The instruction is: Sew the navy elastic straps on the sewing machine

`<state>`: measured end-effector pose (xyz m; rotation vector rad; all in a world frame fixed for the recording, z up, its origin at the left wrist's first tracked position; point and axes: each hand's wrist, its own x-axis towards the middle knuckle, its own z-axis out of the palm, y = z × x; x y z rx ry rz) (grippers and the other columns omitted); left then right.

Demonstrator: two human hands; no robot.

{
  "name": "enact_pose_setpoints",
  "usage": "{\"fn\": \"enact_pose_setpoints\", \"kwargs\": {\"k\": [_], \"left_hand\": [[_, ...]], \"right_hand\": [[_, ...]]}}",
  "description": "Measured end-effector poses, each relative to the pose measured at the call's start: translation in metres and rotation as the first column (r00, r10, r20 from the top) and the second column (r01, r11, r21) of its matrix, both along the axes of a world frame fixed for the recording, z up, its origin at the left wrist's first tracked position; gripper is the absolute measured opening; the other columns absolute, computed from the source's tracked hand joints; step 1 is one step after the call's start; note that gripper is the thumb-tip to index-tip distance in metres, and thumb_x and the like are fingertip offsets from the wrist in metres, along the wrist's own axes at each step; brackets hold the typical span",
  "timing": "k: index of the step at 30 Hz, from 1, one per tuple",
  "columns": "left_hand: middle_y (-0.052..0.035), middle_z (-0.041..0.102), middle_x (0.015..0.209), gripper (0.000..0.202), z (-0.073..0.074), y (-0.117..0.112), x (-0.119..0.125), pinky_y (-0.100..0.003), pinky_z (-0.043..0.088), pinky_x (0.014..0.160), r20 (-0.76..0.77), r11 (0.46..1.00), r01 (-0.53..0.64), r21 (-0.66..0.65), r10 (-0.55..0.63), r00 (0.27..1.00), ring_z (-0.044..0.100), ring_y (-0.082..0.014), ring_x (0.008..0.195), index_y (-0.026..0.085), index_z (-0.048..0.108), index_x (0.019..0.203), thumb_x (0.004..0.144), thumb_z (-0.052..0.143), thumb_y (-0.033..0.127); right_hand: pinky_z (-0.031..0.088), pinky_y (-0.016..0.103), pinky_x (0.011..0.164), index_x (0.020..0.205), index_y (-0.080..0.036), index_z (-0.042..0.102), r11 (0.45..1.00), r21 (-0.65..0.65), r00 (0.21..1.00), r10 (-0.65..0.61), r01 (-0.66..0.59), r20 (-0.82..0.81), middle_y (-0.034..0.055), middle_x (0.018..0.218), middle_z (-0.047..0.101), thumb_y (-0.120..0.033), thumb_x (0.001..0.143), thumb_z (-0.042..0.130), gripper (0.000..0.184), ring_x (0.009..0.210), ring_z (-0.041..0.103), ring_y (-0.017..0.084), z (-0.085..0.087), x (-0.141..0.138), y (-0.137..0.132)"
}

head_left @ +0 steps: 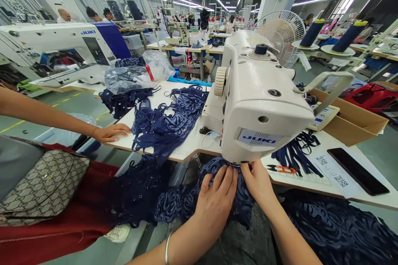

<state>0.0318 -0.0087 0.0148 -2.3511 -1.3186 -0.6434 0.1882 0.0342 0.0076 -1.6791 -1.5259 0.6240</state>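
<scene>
A navy swirl-patterned lace garment [244,201] is bunched under the head of a white JUKI sewing machine [267,107] and hangs off the table's front edge. My left hand [217,194] bears down on it, fingers bent over the fabric and thumb hidden. Close beside, my right hand [258,178] pinches the cloth near the needle area, which the machine head covers. Left of the machine lies a pile of similar navy strappy garments [174,120]. To the right are navy straps [297,151] and orange-handled thread snips [282,169].
Another person's hand [112,132] rests at the table's left edge. A phone [357,169] lies on a printed paper at right, near a cardboard box [357,120]. Thread cones [312,33] and a fan [281,35] stand behind. More navy fabric [338,227] hangs at lower right.
</scene>
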Motion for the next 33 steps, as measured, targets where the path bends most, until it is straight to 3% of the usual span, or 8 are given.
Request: {"fn": "enact_pose_setpoints", "kwargs": {"k": [18, 23, 33], "left_hand": [[-0.0021, 0.065, 0.123, 0.040, -0.0005, 0.0031, -0.0049, -0.037, 0.033, 0.093, 0.005, 1.000, -0.003, -0.005, 0.003, 1.000, 0.051, -0.0195, 0.115, 0.017, 0.060, 0.124, 0.092, 0.038, 0.009], [-0.0015, 0.064, 0.122, 0.042, 0.0014, 0.0047, -0.0047, -0.037, 0.034, 0.093, -0.006, 1.000, 0.019, -0.025, -0.019, 1.000, 0.051, -0.0193, 0.115, 0.016, 0.059, 0.124, 0.089, 0.039, 0.006], [-0.0023, 0.062, 0.121, 0.042, 0.0050, 0.0051, 0.0001, -0.035, 0.036, 0.095, -0.060, 1.000, 0.031, -0.004, -0.031, 0.998, 0.050, -0.0187, 0.115, 0.018, 0.059, 0.124, 0.087, 0.045, 0.007]], "right_hand": [[0.037, 0.029, 0.062, 0.088, -0.025, 0.044, 1.000, 0.002, 0.999, -0.028, 0.028, 0.038, 0.0008, 0.071, 0.061, -0.042, 0.093, 0.039, 0.018, 0.071, 0.059, 0.024, -0.0034, -0.0004, 0.0013], [0.038, 0.030, 0.064, 0.094, -0.025, 0.046, 1.000, 0.015, 1.000, -0.022, 0.022, -0.011, 0.0015, 0.074, 0.062, -0.042, 0.093, 0.039, 0.018, 0.075, 0.061, 0.024, -0.0030, -0.0014, 0.0017], [0.042, 0.028, 0.065, 0.092, -0.023, 0.048, 0.997, 0.054, 0.990, -0.043, 0.051, -0.137, -0.0008, 0.072, 0.058, -0.041, 0.091, 0.044, 0.018, 0.066, 0.056, 0.018, -0.0100, -0.0020, 0.0027]]}}
